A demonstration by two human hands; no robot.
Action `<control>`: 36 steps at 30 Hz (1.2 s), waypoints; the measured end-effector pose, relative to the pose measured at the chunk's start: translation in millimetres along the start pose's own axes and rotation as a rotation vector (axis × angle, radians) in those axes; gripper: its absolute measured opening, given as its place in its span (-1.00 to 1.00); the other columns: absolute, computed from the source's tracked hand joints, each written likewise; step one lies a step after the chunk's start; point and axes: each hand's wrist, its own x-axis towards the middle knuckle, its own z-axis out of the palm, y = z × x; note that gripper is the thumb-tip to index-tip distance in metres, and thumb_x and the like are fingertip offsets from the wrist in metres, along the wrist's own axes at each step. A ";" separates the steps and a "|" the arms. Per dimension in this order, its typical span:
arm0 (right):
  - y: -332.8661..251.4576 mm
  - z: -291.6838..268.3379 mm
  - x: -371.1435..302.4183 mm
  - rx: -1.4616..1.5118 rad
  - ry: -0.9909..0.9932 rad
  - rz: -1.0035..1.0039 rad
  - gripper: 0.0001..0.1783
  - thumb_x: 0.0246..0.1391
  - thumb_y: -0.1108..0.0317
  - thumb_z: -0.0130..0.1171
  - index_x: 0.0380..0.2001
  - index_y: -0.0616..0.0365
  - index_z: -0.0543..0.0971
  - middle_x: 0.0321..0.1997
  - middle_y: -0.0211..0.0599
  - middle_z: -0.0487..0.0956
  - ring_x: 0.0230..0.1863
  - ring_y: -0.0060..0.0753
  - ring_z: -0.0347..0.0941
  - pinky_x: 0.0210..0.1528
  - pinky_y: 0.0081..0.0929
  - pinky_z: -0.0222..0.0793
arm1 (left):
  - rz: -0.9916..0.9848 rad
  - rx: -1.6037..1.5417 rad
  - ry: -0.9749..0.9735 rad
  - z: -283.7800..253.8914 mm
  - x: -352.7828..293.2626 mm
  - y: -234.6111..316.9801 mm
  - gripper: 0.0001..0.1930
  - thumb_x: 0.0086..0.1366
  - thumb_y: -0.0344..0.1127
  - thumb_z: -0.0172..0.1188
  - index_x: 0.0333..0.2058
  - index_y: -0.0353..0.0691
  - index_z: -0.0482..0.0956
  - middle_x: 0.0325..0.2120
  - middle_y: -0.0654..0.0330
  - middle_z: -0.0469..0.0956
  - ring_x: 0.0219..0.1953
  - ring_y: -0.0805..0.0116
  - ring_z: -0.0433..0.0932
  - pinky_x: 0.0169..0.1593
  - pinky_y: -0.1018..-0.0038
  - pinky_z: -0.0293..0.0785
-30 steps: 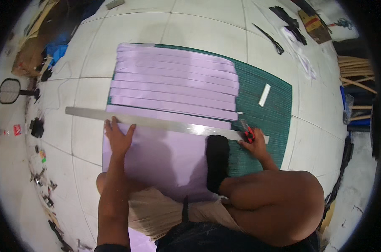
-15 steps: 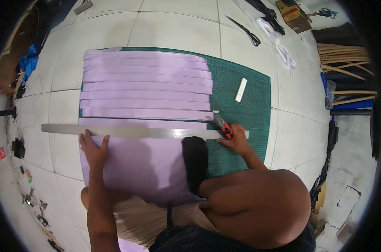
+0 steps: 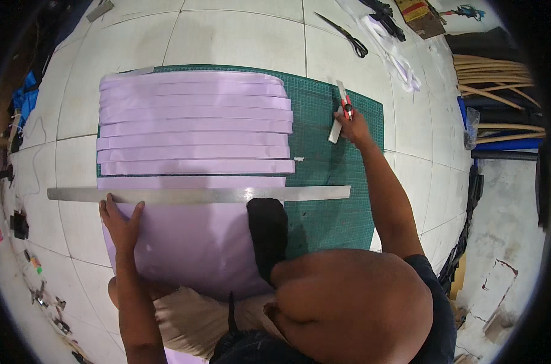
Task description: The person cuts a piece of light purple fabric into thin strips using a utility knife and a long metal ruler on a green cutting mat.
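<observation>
A long metal ruler lies across a sheet of lilac material. My left hand presses on the ruler's left part, thumb and fingers spread apart. At the upper right, my right hand is closed around a red and black utility knife, its blade end directed away from me. Just beside those fingers lies a slim white block; whether they touch it I cannot tell. Several cut lilac strips lie in rows beyond the ruler, on the green cutting mat.
My foot in a black sock rests against the ruler's near edge. Black scissors lie on the white tiled floor beyond the mat. A cardboard box and several long tan rolls are at the right.
My right hand has left the ruler's right end and moved away from me with the utility knife, up to the white block. My left hand stays on the ruler.
</observation>
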 end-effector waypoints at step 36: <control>-88.7 65.9 -118.6 0.173 -0.413 -0.166 -0.40 0.02 0.11 0.45 0.06 0.19 0.54 -0.18 -0.28 0.61 -0.18 -0.43 0.47 -0.03 -0.43 0.42 | 0.041 -0.011 0.060 10.4 -1.6 -11.2 0.03 0.12 0.12 0.41 0.36 -0.32 0.06 0.35 -0.37 -0.05 0.40 -0.30 -0.07 0.41 -0.04 -0.03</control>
